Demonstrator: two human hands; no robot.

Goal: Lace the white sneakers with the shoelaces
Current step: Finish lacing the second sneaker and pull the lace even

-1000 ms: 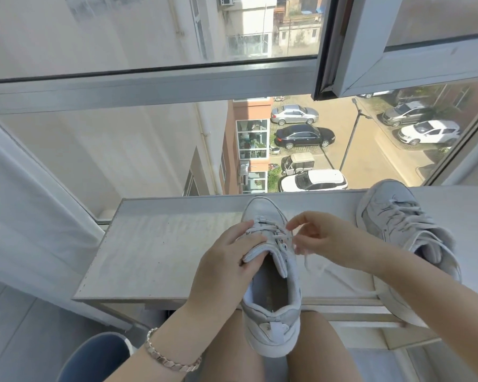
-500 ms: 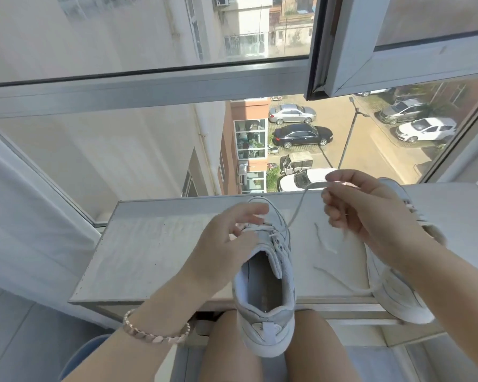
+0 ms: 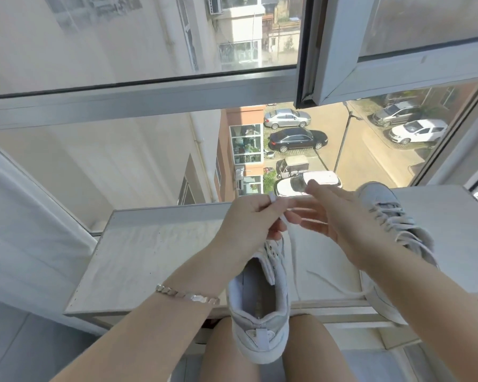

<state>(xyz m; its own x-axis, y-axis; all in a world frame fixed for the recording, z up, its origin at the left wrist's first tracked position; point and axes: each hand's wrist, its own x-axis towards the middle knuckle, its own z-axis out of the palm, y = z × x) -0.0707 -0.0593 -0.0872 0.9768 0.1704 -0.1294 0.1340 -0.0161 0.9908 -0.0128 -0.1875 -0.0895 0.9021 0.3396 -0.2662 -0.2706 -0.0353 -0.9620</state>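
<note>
White flat shoelace (image 3: 273,199) pinched by curled fingers of left hand (image 3: 249,221), just above white-grey low-top sneaker (image 3: 262,296); right hand (image 3: 342,219) splayed alongside, grip unclear. Loose pinch risked lace slipping back through eyelets.

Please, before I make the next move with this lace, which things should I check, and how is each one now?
1. Left hand grip on the shoelace: ok, pinched.
2. Right hand grip on it: cannot tell, blurred.
3. Hand steadying the middle sneaker: not ok, no hand holds it.
4. Next eyelet in view: cannot tell, left hand covers part.
5. Second sneaker out of the way: ok, on the ledge.
</note>
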